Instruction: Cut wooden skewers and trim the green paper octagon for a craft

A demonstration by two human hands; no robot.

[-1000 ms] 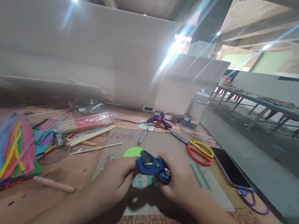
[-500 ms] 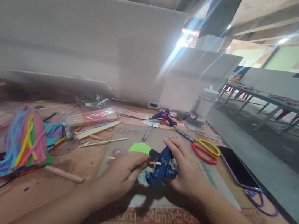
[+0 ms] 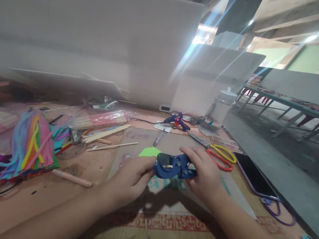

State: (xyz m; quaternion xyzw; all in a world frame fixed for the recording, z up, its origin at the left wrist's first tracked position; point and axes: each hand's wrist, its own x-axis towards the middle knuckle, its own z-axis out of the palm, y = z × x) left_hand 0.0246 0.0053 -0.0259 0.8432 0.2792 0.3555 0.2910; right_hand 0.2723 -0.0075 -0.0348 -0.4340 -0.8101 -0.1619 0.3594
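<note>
My right hand (image 3: 207, 179) is wrapped round a blue cutter (image 3: 173, 169) with a hooked jaw, held above the middle of the work sheet. The jaw points left, towards my left hand (image 3: 133, 174), whose fingers are pinched close against it. Between those fingers is a thin wooden stick (image 3: 169, 166); only a pale bit of it shows inside the jaw, and my fingers hide the rest. Just behind my left fingers lies a bright green paper piece (image 3: 149, 152). A pen (image 3: 158, 138) rests farther back on the sheet.
To the right are scissors (image 3: 221, 157) with red and yellow handles and a phone (image 3: 256, 175). A glue gun (image 3: 177, 120) and a clear water bottle (image 3: 218, 111) stand at the back. Colourful pipe cleaners (image 3: 31, 144) and loose wooden sticks (image 3: 113, 147) lie left.
The blue cutter has turned in my right hand, its hooked jaw swinging up and left. My left hand has come close against it, and less of the stick shows.
</note>
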